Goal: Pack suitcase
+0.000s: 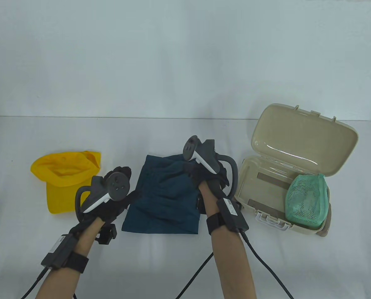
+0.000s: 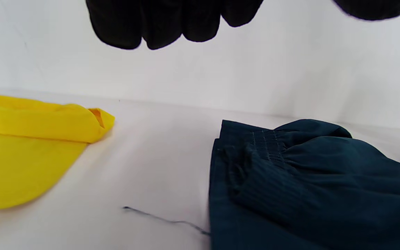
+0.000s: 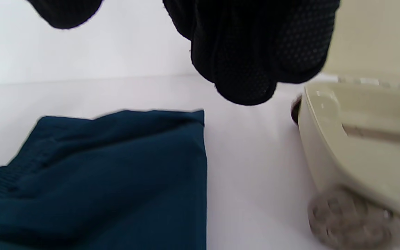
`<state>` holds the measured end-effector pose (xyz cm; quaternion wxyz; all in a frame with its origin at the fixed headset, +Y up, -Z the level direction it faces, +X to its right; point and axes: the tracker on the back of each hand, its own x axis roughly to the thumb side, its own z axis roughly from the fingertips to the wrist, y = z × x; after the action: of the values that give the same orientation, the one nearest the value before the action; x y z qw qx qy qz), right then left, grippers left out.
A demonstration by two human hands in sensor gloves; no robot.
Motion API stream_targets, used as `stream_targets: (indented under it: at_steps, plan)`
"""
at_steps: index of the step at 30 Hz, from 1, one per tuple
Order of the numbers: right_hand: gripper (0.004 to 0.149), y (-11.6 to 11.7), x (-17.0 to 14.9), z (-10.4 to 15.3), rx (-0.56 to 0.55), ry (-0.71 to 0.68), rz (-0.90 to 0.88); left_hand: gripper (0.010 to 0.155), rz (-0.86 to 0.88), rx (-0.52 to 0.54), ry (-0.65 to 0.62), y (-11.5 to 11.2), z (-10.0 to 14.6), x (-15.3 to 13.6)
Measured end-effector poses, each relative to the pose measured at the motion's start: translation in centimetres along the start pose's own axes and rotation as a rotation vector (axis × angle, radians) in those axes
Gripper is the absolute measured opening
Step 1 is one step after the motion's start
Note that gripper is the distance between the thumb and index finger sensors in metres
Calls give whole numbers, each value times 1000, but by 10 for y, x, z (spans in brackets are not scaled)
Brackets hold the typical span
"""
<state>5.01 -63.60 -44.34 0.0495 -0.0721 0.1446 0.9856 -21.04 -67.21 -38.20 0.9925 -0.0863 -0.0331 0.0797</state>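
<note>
An open beige suitcase [image 1: 260, 174] stands at the right with its lid [image 1: 303, 137] raised, and a green mesh bag [image 1: 307, 199] lies in its near right corner. A folded dark teal garment [image 1: 163, 199] lies flat at the table's middle. A yellow hat [image 1: 64, 180] sits to its left. My left hand [image 1: 128, 183] hovers over the garment's left edge, its fingers [image 2: 158, 24] loosely curled and holding nothing. My right hand [image 1: 204, 169] hangs above the garment's far right corner, fingers [image 3: 252, 52] clear of the cloth [image 3: 116, 173], beside the suitcase [image 3: 342, 152].
A strip of bare white table separates the garment from the suitcase's left wall, where a grey wheel [image 3: 352, 222] shows. A loose thread [image 2: 165, 218] lies by the garment's left edge. Cables trail from both wrists to the near edge.
</note>
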Motion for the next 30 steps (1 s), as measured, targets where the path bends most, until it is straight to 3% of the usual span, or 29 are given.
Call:
stream_targets:
  at_steps: [6,10,14,17,21,24,30]
  plan:
    - [90,48,-18,-15,123,50,-34,94,8,-172,184,-34,-47,12]
    - [93,76,-28,-22,194,70,-74,96,35,-304,269,-59,-60,11]
    - [93,96,-33,-30,232,96,-118,95,70,-356,312,-74,-67,12]
    - [89,100,-33,-32,189,126,-118,91,49,-341,341,-80,-71,20]
    - [82,108,-27,-35,212,130,-191,83,-24,-297,310,-83,-72,36]
    - [74,111,-28,-37,180,106,-199,77,56,-283,319,-80,-70,36]
    - [46,119,-49,-39,322,89,-531,68,351,-378,357,-74,-66,17]
